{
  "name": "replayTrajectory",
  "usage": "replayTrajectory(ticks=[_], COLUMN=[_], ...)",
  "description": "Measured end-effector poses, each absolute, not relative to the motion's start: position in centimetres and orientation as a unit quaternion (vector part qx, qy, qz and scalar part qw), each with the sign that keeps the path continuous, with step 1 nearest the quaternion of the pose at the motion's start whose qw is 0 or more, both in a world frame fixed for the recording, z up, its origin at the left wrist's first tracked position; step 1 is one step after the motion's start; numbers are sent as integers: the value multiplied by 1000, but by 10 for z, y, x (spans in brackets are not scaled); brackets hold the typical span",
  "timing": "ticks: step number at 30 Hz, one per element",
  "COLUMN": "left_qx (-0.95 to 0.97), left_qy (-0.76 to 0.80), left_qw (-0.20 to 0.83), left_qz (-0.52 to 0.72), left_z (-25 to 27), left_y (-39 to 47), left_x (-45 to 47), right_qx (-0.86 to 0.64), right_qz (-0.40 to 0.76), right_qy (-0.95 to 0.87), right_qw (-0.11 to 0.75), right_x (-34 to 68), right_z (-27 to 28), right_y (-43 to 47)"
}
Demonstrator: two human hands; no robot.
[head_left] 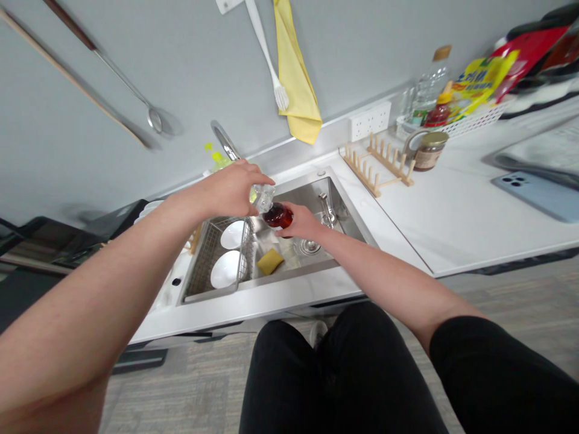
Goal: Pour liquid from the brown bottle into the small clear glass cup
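Above the sink (289, 283), my left hand (233, 188) is closed around a clear glass-like object (265, 198), whose exact kind I cannot make out. Close beside it, my right hand (304, 220) grips a dark red, see-through container (278, 216). The two objects meet or overlap in the view; whether they touch is unclear. Below them in the basin lies a yellow sponge (270, 261), left of the drain (310, 246). Two white bowls (228, 269) sit in the wire basket (204, 256) at the sink's left side.
Behind my left hand rises the faucet (225, 140). A wooden dish rack (377, 166), a lidded jar (429, 152) and a phone (538, 194) are on the right counter. The white basket (474, 125) holds bottles and packets. A yellow cloth (301, 84) and white brush (275, 84) hang on the wall.
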State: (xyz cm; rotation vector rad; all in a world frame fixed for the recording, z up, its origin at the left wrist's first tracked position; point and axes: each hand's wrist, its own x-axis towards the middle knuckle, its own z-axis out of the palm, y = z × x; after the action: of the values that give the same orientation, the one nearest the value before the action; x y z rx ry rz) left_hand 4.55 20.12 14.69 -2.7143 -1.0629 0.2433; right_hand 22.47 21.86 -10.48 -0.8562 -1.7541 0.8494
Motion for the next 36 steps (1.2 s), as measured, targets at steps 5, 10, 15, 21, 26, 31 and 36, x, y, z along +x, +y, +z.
replayTrajectory(ticks=[5,10,15,21,26,31,36], left_qx=[-923,-922,-919,-912,-908,-910,-917], left_qy=[-357,-354,-357,-364,-367,-369,-362], left_qw=[114,117,126,134,141,125,116], left_qz=[93,102,113,130,145,142,121], left_z=[148,149,152,153,153,153,152], left_y=[201,201,197,194,194,197,200], left_x=[49,52,55,60,63,64,61], right_qx=[-350,-343,-341,-347,-353,-346,-343], right_qz=[348,342,343,337,341,343,343], right_qy=[-720,-722,-723,-726,-725,-725,-725], right_qw=[487,494,493,488,484,487,489], right_x=[224,224,224,224,224,225,227], right_z=[-107,-108,-108,-108,-108,-107,-106], right_y=[220,221,221,220,221,221,220])
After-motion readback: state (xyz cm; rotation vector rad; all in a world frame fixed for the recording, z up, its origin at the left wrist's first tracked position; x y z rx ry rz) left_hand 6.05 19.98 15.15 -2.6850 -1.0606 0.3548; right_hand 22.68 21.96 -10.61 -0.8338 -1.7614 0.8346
